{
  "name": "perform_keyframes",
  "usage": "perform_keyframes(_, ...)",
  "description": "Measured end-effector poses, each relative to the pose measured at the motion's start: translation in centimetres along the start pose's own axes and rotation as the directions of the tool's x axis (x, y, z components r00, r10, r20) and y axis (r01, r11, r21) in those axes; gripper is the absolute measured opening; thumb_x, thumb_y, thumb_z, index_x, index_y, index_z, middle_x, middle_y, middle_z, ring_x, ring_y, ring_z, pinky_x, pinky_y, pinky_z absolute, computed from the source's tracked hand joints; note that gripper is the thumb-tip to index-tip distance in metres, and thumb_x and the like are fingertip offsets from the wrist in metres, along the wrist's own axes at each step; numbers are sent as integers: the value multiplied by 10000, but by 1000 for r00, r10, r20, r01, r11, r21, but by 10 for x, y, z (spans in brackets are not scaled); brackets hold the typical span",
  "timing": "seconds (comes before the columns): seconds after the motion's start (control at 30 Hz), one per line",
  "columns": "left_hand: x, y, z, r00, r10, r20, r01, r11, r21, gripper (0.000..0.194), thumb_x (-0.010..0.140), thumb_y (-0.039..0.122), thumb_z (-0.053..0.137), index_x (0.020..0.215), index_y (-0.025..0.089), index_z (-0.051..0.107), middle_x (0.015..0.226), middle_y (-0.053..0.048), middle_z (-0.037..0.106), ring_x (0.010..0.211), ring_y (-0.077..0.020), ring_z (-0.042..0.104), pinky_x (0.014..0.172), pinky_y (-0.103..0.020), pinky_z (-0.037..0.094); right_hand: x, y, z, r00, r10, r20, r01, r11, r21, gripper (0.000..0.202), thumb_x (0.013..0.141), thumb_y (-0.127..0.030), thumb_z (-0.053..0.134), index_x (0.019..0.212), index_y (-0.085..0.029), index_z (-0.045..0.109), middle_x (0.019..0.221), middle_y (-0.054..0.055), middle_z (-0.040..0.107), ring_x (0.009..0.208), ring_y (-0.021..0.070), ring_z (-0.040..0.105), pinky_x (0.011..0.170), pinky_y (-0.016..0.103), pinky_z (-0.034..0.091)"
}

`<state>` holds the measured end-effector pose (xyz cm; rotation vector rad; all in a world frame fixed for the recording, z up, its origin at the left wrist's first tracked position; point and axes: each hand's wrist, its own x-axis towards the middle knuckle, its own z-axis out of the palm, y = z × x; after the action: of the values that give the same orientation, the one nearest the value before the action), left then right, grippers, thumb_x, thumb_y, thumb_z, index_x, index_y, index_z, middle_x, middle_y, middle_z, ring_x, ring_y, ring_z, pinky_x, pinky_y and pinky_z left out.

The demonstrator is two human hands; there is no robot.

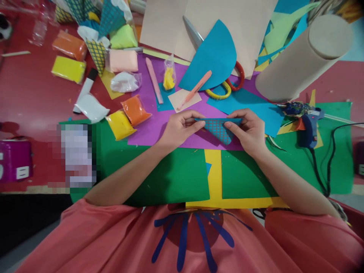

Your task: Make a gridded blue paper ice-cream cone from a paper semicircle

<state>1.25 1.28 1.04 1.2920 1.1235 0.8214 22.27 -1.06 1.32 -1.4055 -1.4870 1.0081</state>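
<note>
Between my two hands is a small blue paper cone point(218, 129) with a brown criss-cross grid drawn on it, its tip toward me. My left hand point(182, 127) pinches its left corner between thumb and fingers. The right corner is pinched by my right hand point(250, 131). Purple paper point(148, 132) lies under the hands. Just beyond them, an orange marker point(196, 89) rests across a pale paper square point(173, 99) and a blue paper fan shape point(216, 57). That fan shape partly covers scissors point(218, 92) with yellow and red handles.
To the right, a blue glue gun point(308, 131) with a trailing cord lies near a tall beige roll point(295, 64). Several clay packets, including an orange one point(135, 110), spread over the left side. Finished patterned cones point(96, 53) stand at the back left. Green sheets point(170, 174) cover the front.
</note>
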Motion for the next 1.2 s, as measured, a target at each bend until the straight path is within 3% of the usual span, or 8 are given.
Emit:
perform_keyframes(0.2,1,-5,-3,997,69,-17,-70,994,-79,230,764,380,735,872,182,694,786,-8,733,731,-140,705,695,-253,579,0,0,0,1000,12,-19,-11,999,47,144,768,-311,719,848,-232,628,806,-7,664,584,106,536,484,254,408)
perform_keyframes(0.43,0,-6,-3,994,100,-31,-100,995,-2,230,805,394,698,910,190,716,811,-14,725,787,-150,703,736,-269,575,1,2,0,999,36,-8,-35,998,43,197,773,-388,727,838,-230,629,773,-10,659,605,117,574,474,249,408)
perform_keyframes(0.63,-2,-2,-2,989,139,-56,-136,989,54,216,826,401,669,867,202,742,793,-15,727,764,-151,696,697,-256,569,1,2,-2,999,-9,-33,11,998,57,114,771,-329,728,811,-237,673,806,0,698,689,147,634,553,274,491)
perform_keyframes(0.83,-3,0,-3,978,187,-92,-179,980,85,189,827,369,676,905,210,741,811,-18,735,750,-145,696,669,-237,564,1,0,-4,999,-2,41,0,999,45,115,819,-299,683,911,-261,740,905,7,743,775,168,676,630,298,554)
perform_keyframes(1.03,-3,0,-3,993,103,59,-104,995,1,234,797,364,702,961,197,698,827,-24,735,708,-145,704,618,-229,569,-3,-3,-3,997,-48,64,46,999,26,112,836,-274,666,915,-268,745,949,12,750,872,187,697,732,328,583)
perform_keyframes(1.2,-3,-5,1,992,118,46,-118,993,1,260,796,408,703,915,177,699,783,-12,734,651,-136,710,632,-242,594,-2,-3,-3,995,-31,91,25,997,70,202,803,-369,712,980,-271,710,1005,22,741,965,214,694,847,382,584)
